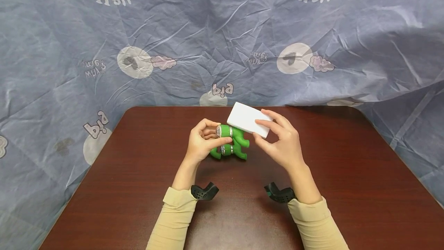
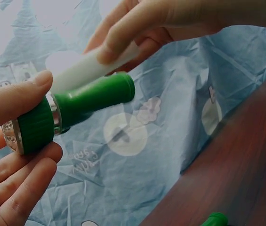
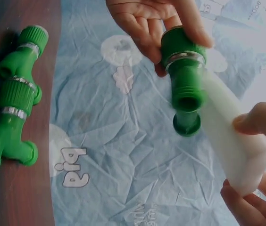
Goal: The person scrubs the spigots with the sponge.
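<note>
head view overhead, wrist views close

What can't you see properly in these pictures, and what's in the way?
- Head view: most of the held green fitting hides behind the left hand and white block.
- Left wrist view: the block's far end is covered by the right hand, which the top edge cuts off.
- Right wrist view: the block's underside faces away.
- Head view: the green fittings on the table overlap; their count only shows in the right wrist view.
</note>
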### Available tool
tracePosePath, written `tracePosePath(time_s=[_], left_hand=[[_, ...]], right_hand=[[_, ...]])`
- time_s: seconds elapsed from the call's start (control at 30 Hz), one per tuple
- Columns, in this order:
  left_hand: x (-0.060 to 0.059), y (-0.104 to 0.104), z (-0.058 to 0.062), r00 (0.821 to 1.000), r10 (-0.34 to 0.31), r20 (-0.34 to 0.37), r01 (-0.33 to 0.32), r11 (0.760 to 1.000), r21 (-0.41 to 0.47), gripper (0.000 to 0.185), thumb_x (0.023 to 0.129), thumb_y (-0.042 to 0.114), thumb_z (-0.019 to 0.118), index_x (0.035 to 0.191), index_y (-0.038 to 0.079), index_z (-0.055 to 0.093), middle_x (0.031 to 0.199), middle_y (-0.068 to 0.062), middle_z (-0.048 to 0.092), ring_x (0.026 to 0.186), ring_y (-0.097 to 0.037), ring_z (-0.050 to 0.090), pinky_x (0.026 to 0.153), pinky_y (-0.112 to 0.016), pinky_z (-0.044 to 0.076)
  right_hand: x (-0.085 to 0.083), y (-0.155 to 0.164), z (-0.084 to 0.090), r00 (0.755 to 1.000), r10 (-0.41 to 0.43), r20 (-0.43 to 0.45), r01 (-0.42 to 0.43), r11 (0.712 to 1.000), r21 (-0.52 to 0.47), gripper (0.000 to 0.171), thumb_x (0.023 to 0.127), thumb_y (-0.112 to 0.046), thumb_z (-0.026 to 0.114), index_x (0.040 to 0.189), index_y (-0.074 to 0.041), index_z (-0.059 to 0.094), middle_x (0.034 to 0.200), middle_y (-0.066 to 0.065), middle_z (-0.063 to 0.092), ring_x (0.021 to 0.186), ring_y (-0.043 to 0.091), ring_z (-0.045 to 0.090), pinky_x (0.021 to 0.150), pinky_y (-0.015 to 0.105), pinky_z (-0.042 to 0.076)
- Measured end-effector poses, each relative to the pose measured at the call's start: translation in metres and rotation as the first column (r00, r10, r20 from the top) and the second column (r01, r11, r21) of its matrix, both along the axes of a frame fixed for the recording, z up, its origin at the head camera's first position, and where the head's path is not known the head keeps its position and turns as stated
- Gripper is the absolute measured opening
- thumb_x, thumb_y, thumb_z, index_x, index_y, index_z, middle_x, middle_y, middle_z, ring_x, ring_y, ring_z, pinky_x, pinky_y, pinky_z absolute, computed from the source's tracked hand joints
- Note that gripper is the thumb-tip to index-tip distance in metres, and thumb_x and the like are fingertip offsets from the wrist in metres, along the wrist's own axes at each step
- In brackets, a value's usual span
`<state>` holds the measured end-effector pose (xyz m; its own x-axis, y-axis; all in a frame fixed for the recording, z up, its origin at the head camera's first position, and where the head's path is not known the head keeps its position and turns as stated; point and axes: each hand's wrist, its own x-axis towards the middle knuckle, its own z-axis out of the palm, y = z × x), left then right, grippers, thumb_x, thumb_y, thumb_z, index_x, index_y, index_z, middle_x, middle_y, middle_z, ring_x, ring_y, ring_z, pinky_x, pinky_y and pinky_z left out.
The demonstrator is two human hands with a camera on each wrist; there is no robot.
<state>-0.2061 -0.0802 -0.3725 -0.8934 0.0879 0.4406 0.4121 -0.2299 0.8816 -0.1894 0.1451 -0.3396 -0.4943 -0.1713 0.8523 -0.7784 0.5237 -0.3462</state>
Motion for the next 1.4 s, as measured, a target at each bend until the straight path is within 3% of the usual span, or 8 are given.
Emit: tracePosePath(time_s=[0.2,0.3,0.4,0.53,0.8,1.0,1.2,1.4], left_hand=[[0.007,0.001,0.011,0.999,0.036,-0.036,-0.038,0.998,-0.056,0.044,0.065,-0.018,0.075,0.106,-0.014,0.060,0.087,-0.018,0.068,0.073,-0.010,0.064,0.069,-0.025,0.053],[0.014,0.002,0.020,0.997,0.057,-0.044,-0.060,0.995,-0.082,0.045,0.065,-0.018,0.074,0.108,-0.015,0.060,0.090,-0.026,0.066,0.074,-0.008,0.064,0.070,-0.025,0.054],[0.009,0.002,0.012,0.997,0.050,-0.053,-0.053,0.997,-0.064,0.047,0.065,-0.017,0.075,0.110,-0.013,0.061,0.094,-0.024,0.066,0.079,-0.010,0.065,0.072,-0.028,0.055],[0.003,0.000,0.003,0.997,0.037,-0.074,-0.042,0.997,-0.064,0.050,0.065,-0.016,0.077,0.112,-0.010,0.062,0.097,-0.022,0.066,0.084,-0.013,0.064,0.073,-0.034,0.056],[0.017,0.002,0.024,0.997,0.067,-0.038,-0.071,0.990,-0.122,0.044,0.065,-0.015,0.077,0.106,-0.014,0.062,0.091,-0.023,0.065,0.078,-0.009,0.063,0.068,-0.028,0.056],[0.018,0.001,0.025,0.996,0.069,-0.065,-0.079,0.981,-0.178,0.044,0.062,-0.014,0.079,0.104,-0.013,0.065,0.091,-0.024,0.065,0.081,-0.011,0.064,0.072,-0.037,0.056],[0.018,0.001,0.025,0.993,0.080,-0.087,-0.099,0.966,-0.239,0.042,0.062,-0.010,0.081,0.102,-0.009,0.068,0.085,-0.012,0.065,0.079,-0.015,0.063,0.071,-0.039,0.056],[0.019,0.001,0.025,0.992,0.058,-0.113,-0.084,0.966,-0.246,0.037,0.062,-0.011,0.080,0.097,-0.011,0.068,0.087,-0.014,0.063,0.077,-0.010,0.059,0.070,-0.045,0.055]], right_hand=[[0.001,-0.001,0.001,0.993,0.112,0.029,-0.112,0.994,-0.011,0.031,0.066,0.001,0.076,0.096,-0.006,0.073,0.116,0.011,0.062,0.105,0.028,0.058,0.088,0.022,0.043],[0.001,0.000,0.001,0.997,0.063,0.046,-0.063,0.998,0.003,0.030,0.066,-0.001,0.077,0.096,-0.007,0.073,0.116,0.010,0.063,0.105,0.027,0.058,0.089,0.023,0.043],[0.001,0.001,0.001,0.999,0.004,0.043,-0.004,1.000,-0.004,0.028,0.067,-0.005,0.077,0.095,-0.006,0.073,0.116,0.009,0.063,0.105,0.026,0.058,0.089,0.022,0.043],[0.001,0.001,0.001,0.996,0.074,0.058,-0.074,0.997,0.001,0.029,0.067,-0.005,0.077,0.096,-0.006,0.073,0.116,0.010,0.062,0.106,0.026,0.058,0.090,0.019,0.041],[0.002,-0.001,0.001,0.998,0.048,0.052,-0.048,0.999,0.004,0.029,0.067,-0.003,0.076,0.096,-0.007,0.073,0.115,0.010,0.063,0.104,0.026,0.059,0.088,0.020,0.042],[0.005,-0.005,0.002,0.990,0.112,0.087,-0.117,0.992,0.053,0.031,0.068,-0.004,0.076,0.099,-0.008,0.073,0.118,0.010,0.062,0.106,0.026,0.058,0.090,0.023,0.043],[0.005,-0.005,0.000,0.996,0.041,0.082,-0.045,0.998,0.049,0.030,0.068,-0.006,0.077,0.097,-0.008,0.073,0.116,0.009,0.062,0.104,0.025,0.058,0.088,0.024,0.043],[0.005,-0.009,-0.001,0.986,0.136,0.097,-0.146,0.985,0.097,0.030,0.069,-0.008,0.077,0.099,-0.009,0.073,0.118,0.009,0.061,0.107,0.025,0.058,0.090,0.026,0.044]])
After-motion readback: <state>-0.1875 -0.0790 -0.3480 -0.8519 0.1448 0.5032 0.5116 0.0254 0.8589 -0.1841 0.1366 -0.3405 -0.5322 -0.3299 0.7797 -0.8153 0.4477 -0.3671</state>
